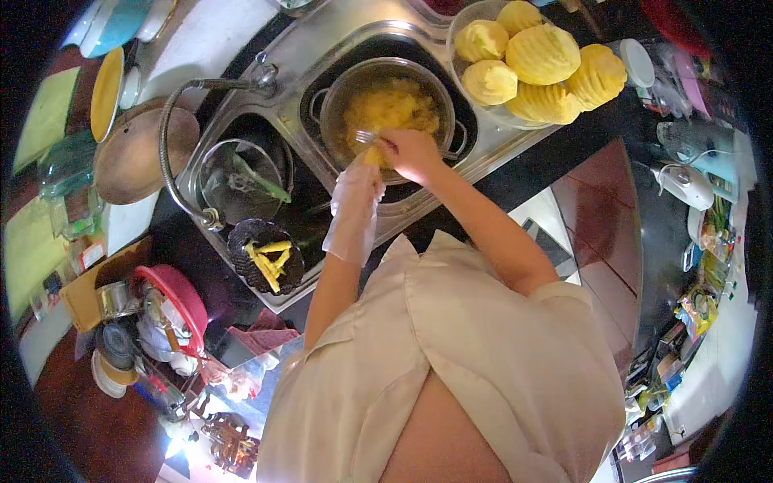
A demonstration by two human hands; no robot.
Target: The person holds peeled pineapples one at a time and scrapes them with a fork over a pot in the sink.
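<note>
My left hand (369,174), in a clear plastic glove, is closed around a yellow piece (374,156) over the near side of a metal pot. My right hand (411,154) is bare and closed on a fork (366,137), whose tines sit against the yellow piece. The pot (324,121) stands in the sink basin and contains yellow pulp (394,105). Peeled, grooved yellow fruits (543,55) fill a clear bowl at the upper right. At the lower left of the sink, a dark glass bowl (237,241) holds several yellow strips (270,262).
A flexible faucet (165,145) arches over the left side of the sink. The smaller basin has a strainer (211,173) with a green item in it. A round brown board (145,153) and a red basin (189,294) stand at the left.
</note>
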